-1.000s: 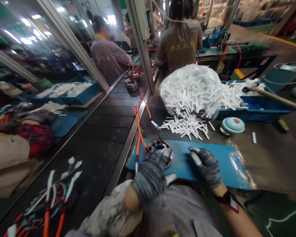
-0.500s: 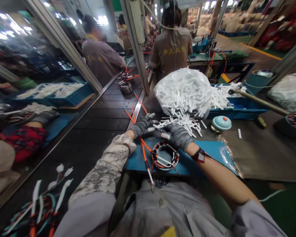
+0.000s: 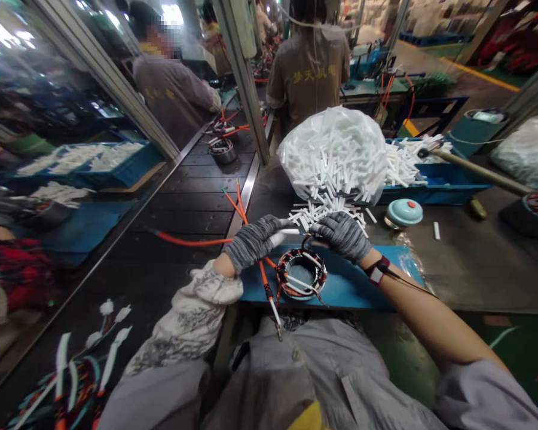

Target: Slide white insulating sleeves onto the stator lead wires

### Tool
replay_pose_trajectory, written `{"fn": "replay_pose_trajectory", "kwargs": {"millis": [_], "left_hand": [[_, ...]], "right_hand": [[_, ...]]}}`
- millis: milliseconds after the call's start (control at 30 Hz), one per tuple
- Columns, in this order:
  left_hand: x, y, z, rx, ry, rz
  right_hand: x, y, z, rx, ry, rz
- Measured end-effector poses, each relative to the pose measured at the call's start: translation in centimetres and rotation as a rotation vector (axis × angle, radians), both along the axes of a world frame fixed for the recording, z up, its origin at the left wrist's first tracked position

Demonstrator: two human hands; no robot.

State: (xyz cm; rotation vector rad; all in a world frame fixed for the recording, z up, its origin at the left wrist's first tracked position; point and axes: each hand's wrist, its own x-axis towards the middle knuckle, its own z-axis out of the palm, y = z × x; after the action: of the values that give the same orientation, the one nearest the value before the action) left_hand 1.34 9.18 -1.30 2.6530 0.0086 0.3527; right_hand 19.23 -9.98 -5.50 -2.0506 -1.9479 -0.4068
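Wound ring near white tubes

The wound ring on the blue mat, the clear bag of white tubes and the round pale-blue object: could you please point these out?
Wound ring [image 3: 322, 276], head view: right side of the ring.
Clear bag [image 3: 334, 154], head view: middle of its bulging front.
Round pale-blue object [image 3: 403, 214], head view: its domed top.

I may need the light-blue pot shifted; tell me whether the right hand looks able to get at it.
Probably yes: the light-blue pot stands to the right of the right hand, with little but a loose white tube between.
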Motion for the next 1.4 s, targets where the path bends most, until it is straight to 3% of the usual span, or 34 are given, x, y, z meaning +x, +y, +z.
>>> {"fn": "replay_pose_trajectory", "kwargs": {"millis": [133,233,333,467,533,600,700,833,900,1000,1100,1167,1267,1400], "left_hand": [[-0.5,0.1,-1.0,-0.226,0.083,0.000],[-1.0,-0.6,-1.3,-0.245,0.131,0.084],[-0.9,-1.5,-1.0,-0.037,0.041,0.128],[0.1,-2.6,-0.6,0.385,-0.099,0.091],[0.7,-3.0,-0.7,0.473,-0.139,0.051],[1.2,-3.2,-1.1,0.474,-0.166,0.032],[1.7,-3.3,-1.8,0.399,-0.182,0.035],[1.8,-2.8,-2.2,0.268,-0.149,0.003],[1.8,-2.7,-2.1,0.189,-0.112,-0.024],[1.6,-2.7,-1.9,0.082,-0.058,-0.073],[1.3,-3.0,-1.8,0.091,-0.037,-0.101],[1.2,-3.4,-1.9,0.167,-0.075,-0.051],[1.1,-4.1,-2.0,0.299,-0.161,0.054],[1.3,-4.4,-2.3,0.359,-0.191,0.055]], "right_hand": [[-0.9,0.1,0.1,-0.012,0.018,-0.033],[-1.9,-0.3,0.8,-0.040,0.067,0.019],[-2.7,-0.8,1.5,-0.079,0.305,-0.035],[-2.7,-1.6,1.4,-0.129,1.048,-0.061],[-2.5,-2.1,1.1,-0.163,1.353,-0.045],[-2.2,-2.7,0.8,-0.180,1.478,-0.076],[-1.9,-3.6,1.0,-0.192,1.264,-0.126],[-1.1,-4.4,1.5,-0.107,0.520,-0.120],[-0.5,-4.4,1.6,-0.061,0.249,-0.044],[-0.2,-3.9,1.7,-0.063,0.052,0.126],[-0.8,-3.2,2.2,-0.100,0.022,0.176],[-1.5,-2.7,2.5,-0.146,0.072,0.062],[-2.3,-2.6,2.4,-0.222,0.317,-0.142],[-2.4,-3.5,2.3,-0.265,0.692,-0.192]]}}
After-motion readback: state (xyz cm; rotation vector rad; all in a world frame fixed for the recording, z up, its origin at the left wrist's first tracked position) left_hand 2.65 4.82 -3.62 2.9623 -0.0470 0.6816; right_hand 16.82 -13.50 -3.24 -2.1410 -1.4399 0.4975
